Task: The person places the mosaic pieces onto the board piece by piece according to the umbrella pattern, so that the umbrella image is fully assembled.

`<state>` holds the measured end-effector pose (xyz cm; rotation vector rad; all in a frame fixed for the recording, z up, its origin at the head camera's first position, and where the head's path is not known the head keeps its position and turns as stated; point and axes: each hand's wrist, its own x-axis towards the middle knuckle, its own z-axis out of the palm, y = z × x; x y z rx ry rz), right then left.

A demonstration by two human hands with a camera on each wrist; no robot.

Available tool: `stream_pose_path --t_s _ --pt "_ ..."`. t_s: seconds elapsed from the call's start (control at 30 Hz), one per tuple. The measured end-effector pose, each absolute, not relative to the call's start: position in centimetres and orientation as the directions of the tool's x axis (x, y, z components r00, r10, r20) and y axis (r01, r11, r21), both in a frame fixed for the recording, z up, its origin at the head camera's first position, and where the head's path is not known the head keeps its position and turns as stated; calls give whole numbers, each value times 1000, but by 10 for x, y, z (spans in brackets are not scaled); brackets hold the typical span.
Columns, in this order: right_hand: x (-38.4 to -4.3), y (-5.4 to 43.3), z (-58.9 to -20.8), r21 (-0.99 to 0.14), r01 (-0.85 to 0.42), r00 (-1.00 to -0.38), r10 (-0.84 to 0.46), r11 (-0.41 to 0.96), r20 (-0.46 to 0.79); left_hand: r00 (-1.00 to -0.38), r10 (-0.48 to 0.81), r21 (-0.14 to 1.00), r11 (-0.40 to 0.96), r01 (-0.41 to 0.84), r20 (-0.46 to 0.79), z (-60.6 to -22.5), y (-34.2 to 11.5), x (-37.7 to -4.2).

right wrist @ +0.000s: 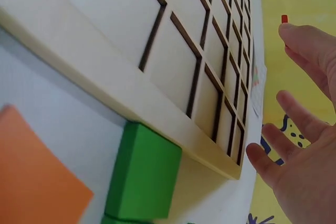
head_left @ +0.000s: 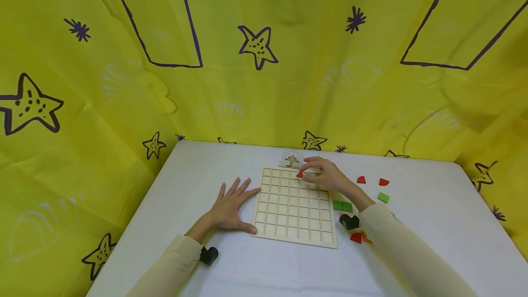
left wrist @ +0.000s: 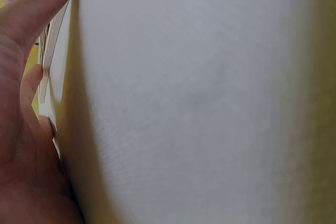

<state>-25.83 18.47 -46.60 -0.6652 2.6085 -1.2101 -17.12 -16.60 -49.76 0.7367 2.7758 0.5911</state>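
A pale wooden grid board [head_left: 294, 243] lies flat on the white table. My right hand [head_left: 327, 175] is above its far edge and pinches a small red quarter-circle block [head_left: 299, 175] between thumb and index finger. In the right wrist view only an end of that red block [right wrist: 284, 19] shows past the fingertips, and the other fingers are spread. Along the board's left side my left hand [head_left: 228, 209] rests with fingers spread, its thumb and index fingertip against the frame. The left wrist view shows the thumb [left wrist: 39, 6] close, with the board's edge behind it.
Behind the board lies a pattern card [head_left: 291, 160] with a coloured figure. Right of the board are green blocks [head_left: 343, 206], an orange piece [head_left: 365, 237] and a red piece [head_left: 355, 238]. Farther right lie red pieces [head_left: 384, 182] and a green one [head_left: 383, 197]. A yellow patterned curtain [head_left: 264, 104] hangs behind.
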Motion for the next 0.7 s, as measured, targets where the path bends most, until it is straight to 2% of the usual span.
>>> stream_pose_path --t_s 0.53,0.7 --pt "-257 170 -479 -735 -360 -864 -503 575 30 -853 513 422 797 433 -93 -501 -166 -173" --pt "-254 168 -481 -706 -428 -838 -540 565 76 -850 520 425 790 442 -84 -501 -168 -173"
